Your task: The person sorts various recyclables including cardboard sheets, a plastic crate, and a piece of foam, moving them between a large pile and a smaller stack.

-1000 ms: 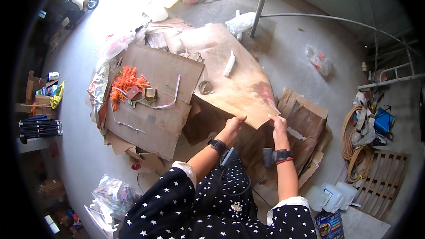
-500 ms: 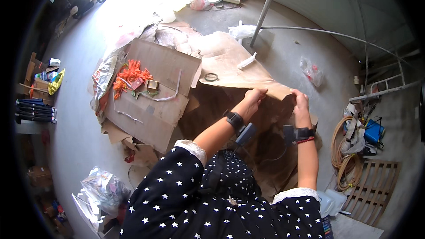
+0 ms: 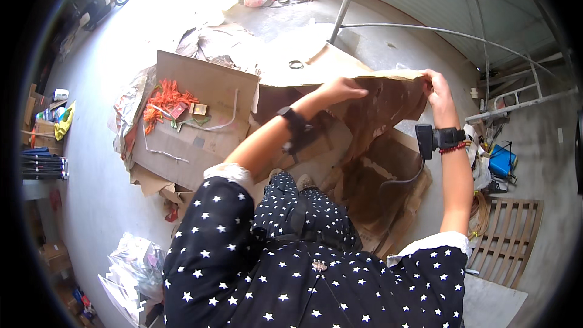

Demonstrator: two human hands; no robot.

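Observation:
A large sheet of brown paper (image 3: 388, 102) is lifted in front of me, its dark side facing me and its far part lying on the floor. My right hand (image 3: 437, 88) pinches its raised right corner. Farther left along the same edge, my left hand (image 3: 345, 89) is closed at the sheet; its fingertips are slightly blurred. A thin dark ring (image 3: 296, 65) rests on the sheet's pale upper side. To the left lies a flattened cardboard box (image 3: 206, 103), carrying a pile of orange strips (image 3: 167, 102), small boxes (image 3: 199, 109) and a white strap (image 3: 235, 109).
A metal frame (image 3: 419, 26) stands at the back right. On the right are a blue container (image 3: 504, 159), coiled hose (image 3: 480, 215) and a slatted wooden rack (image 3: 507, 237). A plastic bag (image 3: 136, 264) sits at lower left. More brown paper (image 3: 388, 176) lies near my feet.
Both hands have risen and moved apart, lifting and spreading the sheet's edge. My feet now show below it. The white tube-like thing on the sheet is no longer visible.

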